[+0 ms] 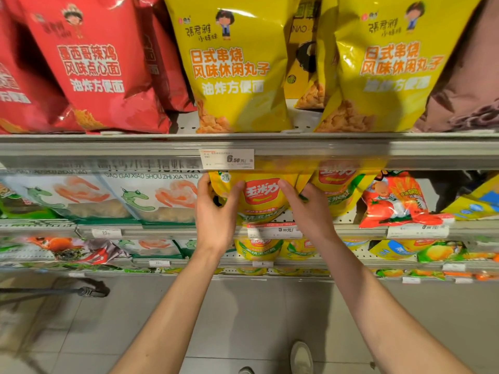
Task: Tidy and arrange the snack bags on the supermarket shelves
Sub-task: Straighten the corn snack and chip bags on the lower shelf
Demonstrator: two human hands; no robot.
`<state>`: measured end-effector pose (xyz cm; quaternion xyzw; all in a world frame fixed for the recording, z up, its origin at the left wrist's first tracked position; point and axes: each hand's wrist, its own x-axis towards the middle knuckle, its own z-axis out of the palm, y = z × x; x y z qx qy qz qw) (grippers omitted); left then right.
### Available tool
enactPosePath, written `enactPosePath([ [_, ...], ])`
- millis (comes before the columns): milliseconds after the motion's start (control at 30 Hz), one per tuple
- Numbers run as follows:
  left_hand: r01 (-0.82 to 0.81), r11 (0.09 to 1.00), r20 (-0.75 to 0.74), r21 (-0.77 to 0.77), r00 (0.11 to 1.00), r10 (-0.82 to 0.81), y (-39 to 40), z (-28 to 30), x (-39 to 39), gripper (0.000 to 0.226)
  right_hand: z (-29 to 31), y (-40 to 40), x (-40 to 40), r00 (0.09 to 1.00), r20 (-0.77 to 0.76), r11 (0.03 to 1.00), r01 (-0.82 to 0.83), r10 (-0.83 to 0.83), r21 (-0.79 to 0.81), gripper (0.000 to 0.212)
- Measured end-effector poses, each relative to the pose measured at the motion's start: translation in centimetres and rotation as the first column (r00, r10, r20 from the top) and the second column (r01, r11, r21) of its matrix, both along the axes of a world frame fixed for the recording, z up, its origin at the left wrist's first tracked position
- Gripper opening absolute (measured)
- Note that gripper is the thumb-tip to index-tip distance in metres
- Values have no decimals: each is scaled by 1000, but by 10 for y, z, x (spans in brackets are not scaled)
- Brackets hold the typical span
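**Both hands on the yellow corn bag, second shelf down**

So at this moment I had both hands on the same yellow corn snack bag (260, 197), the one with the red label, standing on the second shelf (162, 230) right under the 6.50 price tag (226, 159). From where I was watching, that bag sat dead centre, a touch toward 12 o'clock.

My left hand (214, 211) gripped the bag's left edge, thumb hooked across the front and fingers curled round the side at about 9 o'clock of the bag. My right hand (307, 209) did the mirror job at 3 o'clock: thumb lay on the front near the label, fingers wrapped behind the right edge. Neither hand was spread flat; both were curled onto the bag.

Just to the right, touching or nearly so, stood a second corn bag (340, 190), then a tomato-print bag (397, 201). At 9 o'clock were the white shrimp stick bags (159, 198). Up top, at 12 o'clock, big yellow bags (237, 66) and red bags (97, 66) filled the upper shelf.
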<state>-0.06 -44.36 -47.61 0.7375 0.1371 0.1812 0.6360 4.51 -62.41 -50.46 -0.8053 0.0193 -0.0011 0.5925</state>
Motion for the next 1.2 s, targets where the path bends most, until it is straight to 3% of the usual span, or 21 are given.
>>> enactPosePath([
  [167, -58, 994, 108, 96, 993, 47, 0, 3, -14, 35, -3, -2, -3, 999, 37, 999, -6, 4, 32, 24],
  [433, -77, 977, 24, 200, 997, 74, 11, -4, -20, 59, 10, 4, 5, 997, -14, 997, -70, 70, 42, 19],
  [533, -65, 978, 17, 196, 998, 63, 11, -5, -20, 60, 8, -6, -1, 996, 34, 997, -78, 78, 6, 12],
  [633, -78, 980, 21, 185, 997, 75, 10, -7, -17, 60, -3, -33, -12, 994, 105, 999, 36, -36, -4, 24],
  [700, -85, 981, 16, 176, 996, 83, 6, -10, -14, 61, -7, -58, -18, 970, 164, 983, 173, -181, 61, 17],
  [767, -90, 980, 3, 175, 996, 91, 2, -12, -10, 67, -3, -81, -17, 928, 219, 953, 291, -302, 84, 24],
  [900, -113, 979, -33, 168, 992, 120, -6, -14, -4, 72, 7, -102, 1, 878, 392, 957, 289, -273, 18, 37],
  [1133, -125, 982, -22, 144, 991, 130, -6, -13, -2, 71, -2, -99, 13, 966, 193, 984, 157, -171, 85, 58],
  [1200, -123, 982, -27, 145, 991, 128, -4, -12, -2, 69, -6, -99, 11, 982, 128, 986, 127, -140, 105, 54],
])
